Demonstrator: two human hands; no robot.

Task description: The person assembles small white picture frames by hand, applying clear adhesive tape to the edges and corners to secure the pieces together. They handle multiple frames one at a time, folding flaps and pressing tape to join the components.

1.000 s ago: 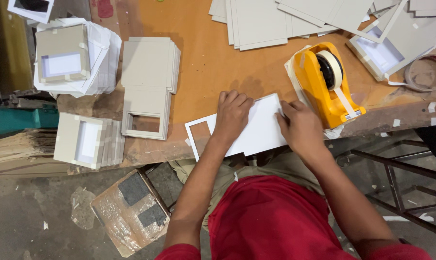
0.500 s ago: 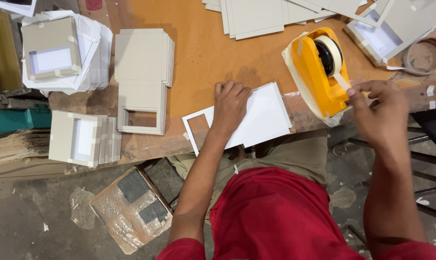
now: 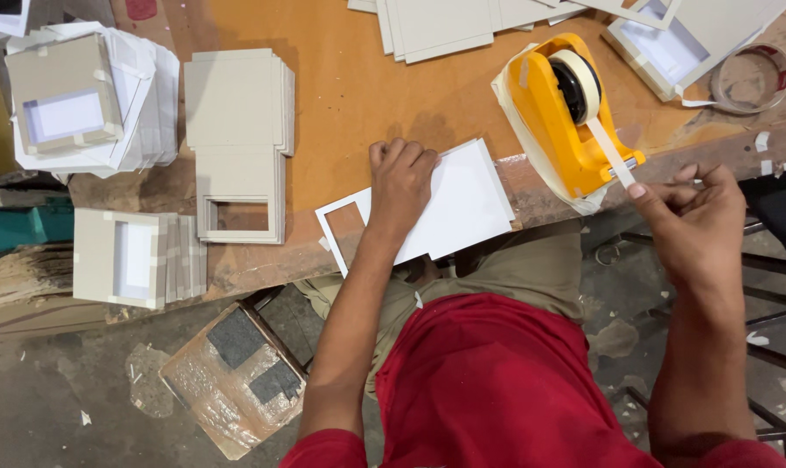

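the orange bench (image 3: 341, 95) fills the upper frame. at centre the left hand (image 3: 401, 186) lies flat on the white windowed card (image 3: 458, 208). since a second ago the right hand (image 3: 696, 225) left the card, its grip now pinching tape (image 3: 609, 154) drawn from the yellow dispenser (image 3: 553, 121). the tape's end is hidden by fingers.

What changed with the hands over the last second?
The right hand left the white card, moved right to the yellow tape dispenser and now pinches the tape strip, pulling it out. The left hand stayed pressed flat on the card; the grey stacks did not move.
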